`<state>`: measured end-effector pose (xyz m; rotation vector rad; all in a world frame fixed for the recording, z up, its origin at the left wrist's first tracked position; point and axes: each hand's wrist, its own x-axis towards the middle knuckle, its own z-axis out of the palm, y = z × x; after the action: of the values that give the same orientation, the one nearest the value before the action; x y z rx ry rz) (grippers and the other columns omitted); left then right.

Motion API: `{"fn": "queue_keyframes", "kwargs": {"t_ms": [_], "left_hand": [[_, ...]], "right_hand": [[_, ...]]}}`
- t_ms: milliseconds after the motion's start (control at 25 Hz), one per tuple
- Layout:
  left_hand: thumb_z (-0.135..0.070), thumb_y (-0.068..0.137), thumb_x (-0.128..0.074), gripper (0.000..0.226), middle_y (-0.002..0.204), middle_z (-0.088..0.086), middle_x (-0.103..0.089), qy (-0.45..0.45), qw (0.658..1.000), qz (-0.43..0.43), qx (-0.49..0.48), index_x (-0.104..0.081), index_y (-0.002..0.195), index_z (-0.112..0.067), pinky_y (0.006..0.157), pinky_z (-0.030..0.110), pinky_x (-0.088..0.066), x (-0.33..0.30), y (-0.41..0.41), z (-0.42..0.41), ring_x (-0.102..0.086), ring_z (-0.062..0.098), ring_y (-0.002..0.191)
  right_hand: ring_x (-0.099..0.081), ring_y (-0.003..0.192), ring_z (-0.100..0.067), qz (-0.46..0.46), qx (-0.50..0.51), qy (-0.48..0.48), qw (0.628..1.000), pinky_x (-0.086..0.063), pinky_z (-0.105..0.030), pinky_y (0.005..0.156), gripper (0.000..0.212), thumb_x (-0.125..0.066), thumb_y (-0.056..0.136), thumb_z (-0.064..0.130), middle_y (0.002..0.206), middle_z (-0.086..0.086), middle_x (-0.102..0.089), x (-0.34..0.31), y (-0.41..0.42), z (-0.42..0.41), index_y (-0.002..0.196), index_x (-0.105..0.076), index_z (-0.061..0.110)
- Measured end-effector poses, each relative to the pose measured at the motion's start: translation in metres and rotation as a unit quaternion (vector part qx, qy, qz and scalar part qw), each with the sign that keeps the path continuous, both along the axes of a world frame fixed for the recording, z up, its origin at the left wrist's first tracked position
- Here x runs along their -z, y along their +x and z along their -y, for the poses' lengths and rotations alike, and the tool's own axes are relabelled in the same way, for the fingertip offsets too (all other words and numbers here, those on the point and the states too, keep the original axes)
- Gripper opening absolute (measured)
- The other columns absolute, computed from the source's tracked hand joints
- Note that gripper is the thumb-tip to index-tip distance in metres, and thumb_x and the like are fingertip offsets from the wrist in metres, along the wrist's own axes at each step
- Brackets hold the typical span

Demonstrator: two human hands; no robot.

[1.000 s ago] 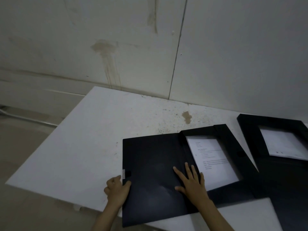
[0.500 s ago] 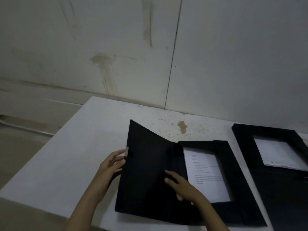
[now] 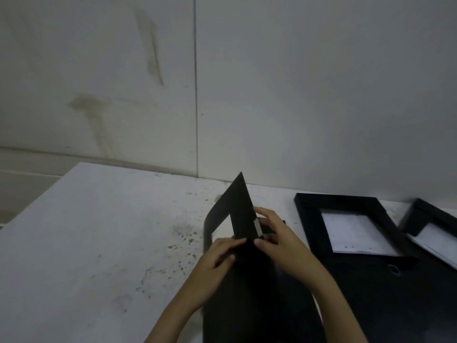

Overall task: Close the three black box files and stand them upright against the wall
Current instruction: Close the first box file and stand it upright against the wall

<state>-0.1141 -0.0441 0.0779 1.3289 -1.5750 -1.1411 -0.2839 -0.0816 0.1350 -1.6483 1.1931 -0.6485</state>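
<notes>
Box file point(image 3: 247, 280) sat at the table's point(image 3: 99, 231) near edge, lid half raised. Our left hand point(image 3: 212, 263) and right hand point(image 3: 284, 241) pinched its free edge, fingers clamped. Risk: lid slipping, springing open, jamming papers; two files point(image 3: 314, 226) point(image 3: 420, 216) lay open rightward.

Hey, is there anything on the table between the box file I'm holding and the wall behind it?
Nothing visible. The box file is in both hands, left hand and right hand. The table behind it is bare up to the wall; the two open files lie to its right.
</notes>
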Motion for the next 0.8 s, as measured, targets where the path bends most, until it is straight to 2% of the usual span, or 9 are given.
{"fn": "queue_keyframes", "kwargs": {"t_ms": [80,200,280,360,440,480,640,760,800], "left_hand": [[-0.010,0.094,-0.043,0.049,0.122,-0.033,-0.040,-0.003,0.998,0.056,0.015,-0.044,0.109,-0.056,0.106,0.006,-0.028,0.025,-0.018,0.008,-0.036,-0.023,0.115],[-0.018,0.095,-0.040,0.054,0.143,-0.030,-0.017,-0.003,0.979,0.197,0.055,-0.017,0.114,-0.063,0.119,0.026,-0.014,0.066,-0.035,0.012,-0.013,-0.004,0.138],[-0.037,0.095,-0.026,0.045,0.148,-0.026,0.009,0.009,0.947,0.311,0.074,-0.001,0.111,-0.071,0.118,0.030,-0.002,0.093,-0.045,0.009,0.013,0.000,0.137],[-0.050,0.091,-0.010,0.041,0.148,-0.022,0.026,-0.074,0.906,0.416,0.022,0.008,0.121,-0.071,0.116,0.030,0.003,0.122,-0.051,0.002,0.027,0.002,0.136],[-0.050,0.094,-0.006,0.048,0.156,-0.008,0.019,-0.075,0.879,0.470,0.014,-0.001,0.141,-0.048,0.114,0.034,0.006,0.141,-0.055,0.001,0.020,0.014,0.144],[-0.049,0.094,-0.007,0.052,0.158,-0.005,0.015,-0.068,0.872,0.484,0.014,-0.005,0.145,-0.038,0.114,0.035,0.008,0.145,-0.058,0.000,0.016,0.017,0.145],[-0.050,0.094,-0.009,0.055,0.158,-0.005,0.013,-0.092,0.860,0.501,-0.001,-0.006,0.146,-0.033,0.115,0.038,0.006,0.151,-0.065,-0.001,0.012,0.018,0.146],[-0.050,0.094,-0.009,0.054,0.158,-0.006,0.013,-0.111,0.859,0.499,-0.025,-0.006,0.146,-0.034,0.115,0.038,0.001,0.153,-0.069,-0.002,0.011,0.016,0.146],[-0.050,0.094,-0.009,0.054,0.158,-0.007,0.013,-0.115,0.859,0.498,-0.034,-0.007,0.146,-0.034,0.114,0.038,0.000,0.154,-0.069,-0.002,0.011,0.016,0.146]], "right_hand": [[-0.050,0.095,0.007,-0.013,0.038,0.005,0.999,-0.048,-0.005,0.065,0.058,-0.054,0.088,0.006,0.122,0.014,-0.042,0.020,-0.034,0.004,0.134,-0.034,0.035],[-0.056,0.092,-0.001,-0.042,0.094,0.015,0.995,-0.051,-0.012,0.068,0.054,-0.052,0.088,0.000,0.114,0.013,-0.047,0.058,-0.074,0.003,0.130,-0.038,0.030],[-0.054,0.105,-0.008,-0.073,0.108,0.033,0.991,-0.048,-0.017,0.084,0.052,-0.054,0.087,0.002,0.118,0.009,-0.047,0.087,-0.094,-0.002,0.130,-0.038,0.029],[-0.046,0.121,-0.013,-0.108,0.102,0.045,0.988,-0.037,-0.021,0.099,0.052,-0.056,0.087,0.004,0.125,0.008,-0.045,0.116,-0.107,-0.008,0.130,-0.039,0.027],[-0.040,0.125,-0.009,-0.132,0.101,0.033,0.985,-0.029,-0.023,0.106,0.051,-0.057,0.087,0.008,0.130,0.011,-0.042,0.137,-0.113,-0.012,0.130,-0.038,0.028],[-0.038,0.126,-0.008,-0.140,0.109,0.015,0.984,-0.028,-0.027,0.110,0.051,-0.057,0.088,0.010,0.131,0.013,-0.041,0.144,-0.114,-0.014,0.130,-0.037,0.031],[-0.028,0.138,-0.014,-0.167,0.126,-0.019,0.978,-0.026,-0.038,0.114,0.050,-0.051,0.091,0.024,0.149,0.005,-0.033,0.164,-0.106,-0.026,0.126,-0.024,0.047],[-0.030,0.137,-0.013,-0.163,0.137,-0.013,0.977,-0.030,-0.039,0.112,0.044,-0.031,0.081,0.069,0.149,0.007,-0.033,0.177,-0.106,-0.036,0.123,-0.018,0.061],[-0.032,0.137,-0.013,-0.158,0.141,-0.018,0.977,-0.031,-0.041,0.112,0.047,-0.024,0.077,0.076,0.147,0.011,-0.034,0.179,-0.108,-0.036,0.122,-0.017,0.064]]}}
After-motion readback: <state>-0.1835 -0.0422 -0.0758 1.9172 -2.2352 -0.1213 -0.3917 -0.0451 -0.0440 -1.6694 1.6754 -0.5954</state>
